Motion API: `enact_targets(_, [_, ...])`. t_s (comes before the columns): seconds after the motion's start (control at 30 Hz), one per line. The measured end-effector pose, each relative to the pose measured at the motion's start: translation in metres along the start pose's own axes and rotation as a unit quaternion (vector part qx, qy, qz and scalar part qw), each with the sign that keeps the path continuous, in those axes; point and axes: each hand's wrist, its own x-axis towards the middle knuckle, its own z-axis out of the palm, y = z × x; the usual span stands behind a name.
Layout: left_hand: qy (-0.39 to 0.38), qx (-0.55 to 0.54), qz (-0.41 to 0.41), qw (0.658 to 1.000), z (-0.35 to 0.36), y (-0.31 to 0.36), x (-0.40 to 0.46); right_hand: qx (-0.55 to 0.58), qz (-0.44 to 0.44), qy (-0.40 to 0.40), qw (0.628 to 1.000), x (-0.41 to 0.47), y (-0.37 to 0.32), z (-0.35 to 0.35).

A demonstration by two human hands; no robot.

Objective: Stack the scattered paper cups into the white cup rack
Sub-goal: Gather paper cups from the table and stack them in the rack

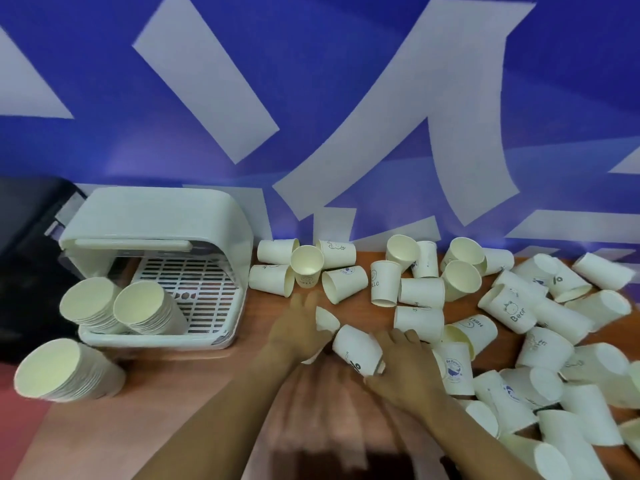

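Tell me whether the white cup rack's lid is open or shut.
Open. The white plastic cup rack has its curved lid raised, exposing the slotted tray and two tilted stacks of paper cups inside.

Cream-white cups (421, 292) with dark printed doodles and words, pale yellowish inside; one (512, 309) marked "Bear" with a small face drawing, another (453, 368) bearing a blue round emblem. Off-white rack (157, 216) with a slotted white grid floor (194, 285) showing dark gaps. Reddish-brown wood-tone table (145, 403). Deep blue backdrop (346, 81) crossed by broad white strokes. Black object (24, 237) at far left
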Motion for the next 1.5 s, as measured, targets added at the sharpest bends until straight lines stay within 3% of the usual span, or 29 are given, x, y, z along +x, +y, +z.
enact_targets(0.27, [0.008, -0.019, -0.012, 1.0, -0.025, -0.029, -0.061, 0.1, 0.021, -0.025, 0.994, -0.013, -0.039, -0.022])
enact_targets(0.5, [0.021, -0.034, -0.008, 0.999, -0.059, -0.067, -0.106, 0.124, -0.001, -0.033, 0.992, -0.018, -0.094, -0.027])
enact_targets(0.83, [0.091, -0.078, 0.007, 0.993, -0.146, -0.14, -0.153, 0.176, -0.101, 0.056, 0.978, -0.002, -0.207, -0.051])
enact_targets(1.13, [0.212, -0.096, -0.022, 0.972, -0.221, -0.208, -0.162, 0.204, -0.177, 0.145, 0.952, 0.027, -0.29, -0.077])
enact_targets(1.5, [0.237, -0.096, -0.031, 0.966, -0.227, -0.251, -0.148, 0.196, -0.198, 0.143, 0.95, 0.058, -0.336, -0.066])
